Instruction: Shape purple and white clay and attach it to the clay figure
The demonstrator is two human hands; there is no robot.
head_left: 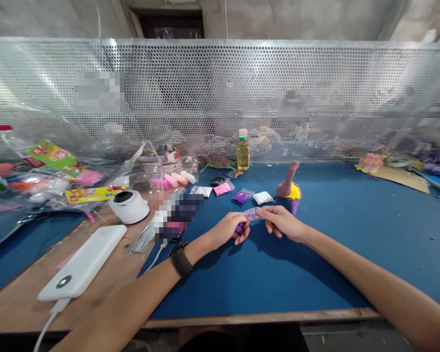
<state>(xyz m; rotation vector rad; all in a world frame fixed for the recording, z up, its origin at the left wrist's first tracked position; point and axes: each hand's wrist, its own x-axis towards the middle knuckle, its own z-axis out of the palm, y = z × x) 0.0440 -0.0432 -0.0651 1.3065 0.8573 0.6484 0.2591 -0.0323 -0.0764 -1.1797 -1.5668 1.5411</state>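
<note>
My left hand (234, 230) is closed around a purple lump (239, 228) above the blue mat. A clear plastic packet (253, 213) stretches between both hands. My right hand (283, 223) pinches the packet's right side with thumb and forefinger. Just behind the hands lie a purple packet (242, 196) and a white packet (263, 197). Farther left are a pink packet (223, 187) and another white packet (202, 191). A brown, yellow and purple clay figure (289, 188) stands beyond my right hand.
Toward the left are a power bank (84, 264), a white round device (129, 206), metal rods and plastic bags. An oil bottle (243, 150) stands by the perforated metal screen (220, 98). Cardboard (403, 178) lies at the back right.
</note>
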